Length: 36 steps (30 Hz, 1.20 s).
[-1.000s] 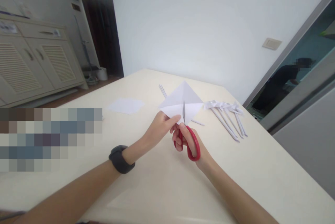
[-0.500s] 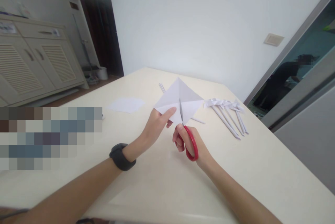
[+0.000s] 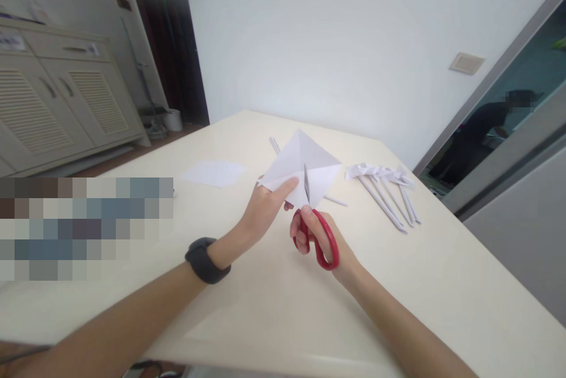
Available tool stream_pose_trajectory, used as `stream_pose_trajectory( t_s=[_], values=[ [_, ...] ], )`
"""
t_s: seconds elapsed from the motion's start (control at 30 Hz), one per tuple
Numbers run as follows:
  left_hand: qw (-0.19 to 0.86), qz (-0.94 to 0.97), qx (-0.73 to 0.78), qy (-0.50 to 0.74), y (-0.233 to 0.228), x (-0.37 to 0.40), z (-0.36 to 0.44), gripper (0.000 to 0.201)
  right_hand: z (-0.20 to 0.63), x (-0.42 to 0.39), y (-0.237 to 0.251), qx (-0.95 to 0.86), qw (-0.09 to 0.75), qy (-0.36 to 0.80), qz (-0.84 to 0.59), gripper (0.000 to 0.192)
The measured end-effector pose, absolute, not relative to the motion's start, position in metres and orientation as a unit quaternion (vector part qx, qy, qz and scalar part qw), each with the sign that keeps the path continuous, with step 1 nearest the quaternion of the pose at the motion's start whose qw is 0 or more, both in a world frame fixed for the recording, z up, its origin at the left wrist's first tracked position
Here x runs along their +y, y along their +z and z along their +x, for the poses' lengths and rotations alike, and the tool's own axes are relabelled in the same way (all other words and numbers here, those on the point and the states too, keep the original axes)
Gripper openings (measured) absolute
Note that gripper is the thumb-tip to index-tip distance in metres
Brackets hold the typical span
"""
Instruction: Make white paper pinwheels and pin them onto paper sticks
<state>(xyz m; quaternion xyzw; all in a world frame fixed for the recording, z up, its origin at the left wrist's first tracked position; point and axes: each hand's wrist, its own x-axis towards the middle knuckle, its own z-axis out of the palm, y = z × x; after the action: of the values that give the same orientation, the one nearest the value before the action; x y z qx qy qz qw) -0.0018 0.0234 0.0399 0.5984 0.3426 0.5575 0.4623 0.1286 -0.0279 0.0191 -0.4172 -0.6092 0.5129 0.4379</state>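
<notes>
I held the white folded square of paper up above the middle of the cream rectangular desk, one corner pointing at me. My left hand pinched its near-left edge, thumb on top and fingers underneath. My right hand was clenched through the loops of the red-handled scissors, whose steel blades stood nearly closed inside a cut running up from the near corner along the middle crease. As I judged it, that cut reached roughly halfway to the centre of the sheet; the other three corners looked uncut, so most of the snipping was left.

Toward the far right edge of the desk lay a row of white rolled paper sticks with folded tops, which looked finished. Another thin paper stick poked out behind the sheet, near the far edge. A flat white sheet rested on the far-left part of the desk, untouched. A black wristband sat on my left wrist.
</notes>
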Motion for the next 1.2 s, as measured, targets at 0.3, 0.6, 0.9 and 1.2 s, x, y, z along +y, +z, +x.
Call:
stream_pose_trajectory(
  t_s=[0.3,0.6,0.9,1.2],
  values=[
    [0.476,0.626,0.327,0.524,0.0350,0.0257,-0.0030,0.022,0.1289,-0.0263,0.0175,-0.613,0.444,0.511,-0.408,0.047],
    [0.485,0.626,0.312,0.525,0.0369,0.0244,-0.0014,0.022,0.1264,-0.0296,0.0235,-0.615,0.429,0.499,-0.435,0.049],
    [0.486,0.618,0.322,0.528,0.0388,0.0237,-0.0010,0.022,0.1276,-0.0273,0.0171,-0.604,0.435,0.505,-0.436,0.051],
    [0.532,0.636,0.305,0.468,0.0365,0.0180,-0.0003,0.031,0.1281,-0.0227,0.0170,-0.606,0.453,0.505,-0.415,0.049]
  ],
)
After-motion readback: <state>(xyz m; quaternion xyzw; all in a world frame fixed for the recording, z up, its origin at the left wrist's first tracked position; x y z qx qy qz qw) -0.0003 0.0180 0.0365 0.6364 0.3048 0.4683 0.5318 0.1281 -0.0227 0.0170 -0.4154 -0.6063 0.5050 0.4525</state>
